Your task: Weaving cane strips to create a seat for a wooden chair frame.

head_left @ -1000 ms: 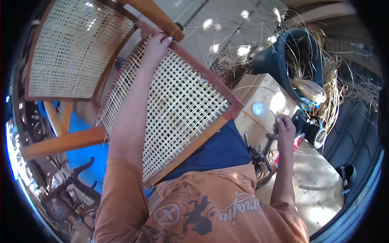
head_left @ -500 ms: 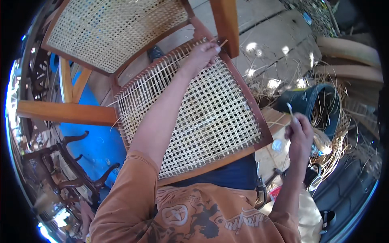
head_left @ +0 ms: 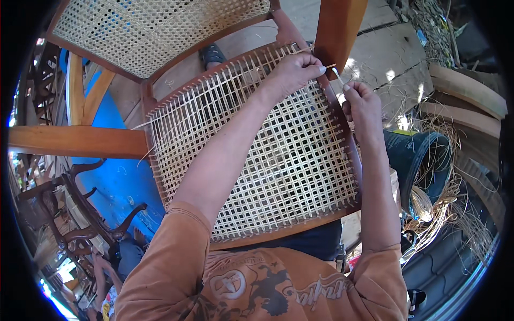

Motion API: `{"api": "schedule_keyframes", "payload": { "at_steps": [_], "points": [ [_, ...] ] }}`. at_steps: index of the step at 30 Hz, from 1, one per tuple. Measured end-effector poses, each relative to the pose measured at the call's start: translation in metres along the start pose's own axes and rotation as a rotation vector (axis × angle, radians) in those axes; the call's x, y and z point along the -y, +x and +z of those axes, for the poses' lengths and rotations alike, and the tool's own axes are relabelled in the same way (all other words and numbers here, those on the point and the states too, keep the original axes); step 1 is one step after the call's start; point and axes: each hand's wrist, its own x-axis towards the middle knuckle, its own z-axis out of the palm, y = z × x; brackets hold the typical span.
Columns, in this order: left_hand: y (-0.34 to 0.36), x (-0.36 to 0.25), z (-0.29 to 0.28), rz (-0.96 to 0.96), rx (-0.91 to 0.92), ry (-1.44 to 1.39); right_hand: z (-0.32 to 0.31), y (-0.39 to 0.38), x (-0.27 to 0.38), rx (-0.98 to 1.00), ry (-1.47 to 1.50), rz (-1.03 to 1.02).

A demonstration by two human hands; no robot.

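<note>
A wooden chair has a woven cane seat (head_left: 276, 166) with loose strands at its left and a cane backrest (head_left: 158, 29) beyond. My left hand (head_left: 297, 72) is at the seat's top right corner, thumb and fingers pinched on a thin tan stick (head_left: 331, 66). Just right of it, my right hand (head_left: 361, 109) pinches a short pale strip (head_left: 336, 75), its tip close to that stick at the rail. An orange-brown wooden leg (head_left: 340, 29) rises behind both hands. Whether the stick and strip touch is too small to tell.
A dark bucket (head_left: 396, 155) with cane bundles (head_left: 420, 206) lies at right among curved boards (head_left: 463, 91). At left are a blue sheet (head_left: 115, 184) and dark carved furniture (head_left: 72, 224). Another person's arm (head_left: 101, 270) shows lower left. A dark clog (head_left: 211, 56) is beyond the seat.
My right hand has risen from low at the right to the top rail, beside my left hand. The view has shifted, showing the seat and left hand farther right.
</note>
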Motion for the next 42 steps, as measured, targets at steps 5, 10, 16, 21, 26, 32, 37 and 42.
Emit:
{"api": "schedule_keyframes", "payload": {
  "at_steps": [5, 10, 16, 21, 26, 32, 37, 42],
  "points": [
    [-0.001, 0.000, 0.002, 0.008, -0.017, 0.058, 0.000, 0.002, -0.003, -0.001, -0.004, -0.013],
    [-0.003, -0.002, 0.003, 0.032, -0.010, 0.070, -0.003, 0.001, -0.006, 0.010, 0.030, -0.018],
    [0.000, 0.001, 0.004, -0.002, -0.027, 0.151, -0.003, 0.006, -0.009, 0.046, -0.011, -0.015],
    [0.000, 0.002, 0.006, 0.051, -0.017, 0.117, -0.002, 0.006, -0.009, 0.054, 0.020, -0.014],
    [-0.002, -0.001, 0.009, 0.045, -0.034, 0.175, -0.002, 0.006, -0.009, 0.032, 0.003, -0.006],
    [-0.001, 0.002, 0.010, 0.072, -0.069, 0.278, -0.004, 0.001, -0.007, -0.007, 0.015, 0.021],
    [-0.002, 0.011, 0.007, 0.336, -0.176, 0.508, -0.046, -0.041, -0.011, -0.075, 0.002, -0.058],
    [-0.003, 0.015, -0.008, 0.525, -0.182, 0.797, -0.113, -0.114, -0.045, -0.295, -0.054, -0.071]
  ]
}}
